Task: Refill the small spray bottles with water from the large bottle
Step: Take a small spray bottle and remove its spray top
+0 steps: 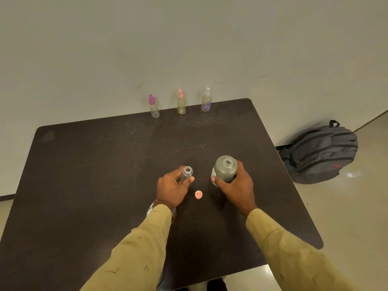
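My left hand (172,189) grips a small clear spray bottle (186,173) with its top off and its mouth open. My right hand (237,186) wraps around the large uncapped water bottle (224,168), which stands on the dark table (105,164). The two bottles are a short gap apart. A small orange cap (198,194) lies on the table between my hands. At the far edge stand three small spray bottles: one with a purple top (154,107), one with a pink top (181,102) and one with a white top (206,100).
A grey backpack (321,152) leans on the floor to the right of the table. A pale wall runs just behind the far table edge. My tan sleeves cover the near part of the table.
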